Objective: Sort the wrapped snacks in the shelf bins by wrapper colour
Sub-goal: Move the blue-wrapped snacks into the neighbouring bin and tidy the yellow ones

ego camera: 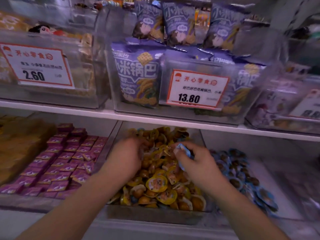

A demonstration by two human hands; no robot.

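The middle bin (155,214) on the lower shelf holds a heap of yellow-wrapped snacks (156,183). To its right lies a pile of blue-wrapped snacks (242,175). My right hand (194,158) hovers over the yellow heap, its fingers closed on blue-wrapped snacks (183,151). My left hand (128,153) is pushed into the yellow heap with its fingers curled down among the wrappers; whether it grips one is hidden.
Left of the middle bin lie rows of purple square packets (65,158). The upper shelf (173,121) carries clear bins of purple snack bags (138,77) with price cards (197,90). A brownish mass (19,141) fills the far left.
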